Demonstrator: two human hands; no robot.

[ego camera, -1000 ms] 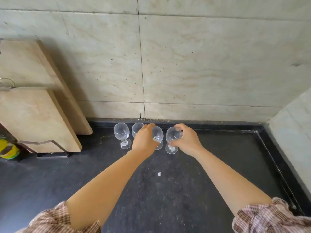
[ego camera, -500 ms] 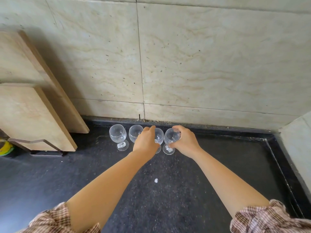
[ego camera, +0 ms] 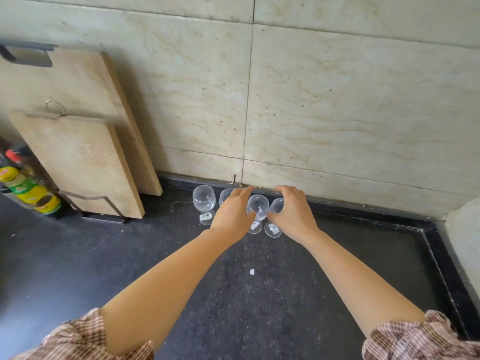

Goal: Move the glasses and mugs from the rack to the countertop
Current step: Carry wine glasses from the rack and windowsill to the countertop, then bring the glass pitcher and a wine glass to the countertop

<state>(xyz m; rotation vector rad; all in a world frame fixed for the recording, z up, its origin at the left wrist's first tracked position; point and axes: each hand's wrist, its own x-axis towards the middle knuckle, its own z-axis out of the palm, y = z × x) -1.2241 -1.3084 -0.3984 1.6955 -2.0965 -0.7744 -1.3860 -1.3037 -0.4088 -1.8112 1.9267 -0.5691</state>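
Four clear wine glasses stand in a row on the dark countertop [ego camera: 259, 307], close to the tiled wall. The leftmost glass [ego camera: 204, 201] stands free. The second glass [ego camera: 225, 195] is mostly hidden behind my left hand [ego camera: 232, 216]. My left hand curls around the left side of the third glass [ego camera: 257, 207], thumb in front and index finger behind. My right hand [ego camera: 293, 215] wraps the fourth glass [ego camera: 275, 207], whose foot rests on the countertop. No rack or mugs are in view.
Two wooden cutting boards [ego camera: 83, 162] lean against the wall in a metal holder [ego camera: 104, 216] at the left. Bottles [ego camera: 31, 193] lie at the far left. A raised black rim [ego camera: 439, 268] and a stone side wall bound the right. A white speck [ego camera: 252, 271] lies mid-counter.
Both hands stay at the third and fourth glasses, which rest on the countertop. The view has shifted, bringing the bottles at the left and more of the boards into sight.
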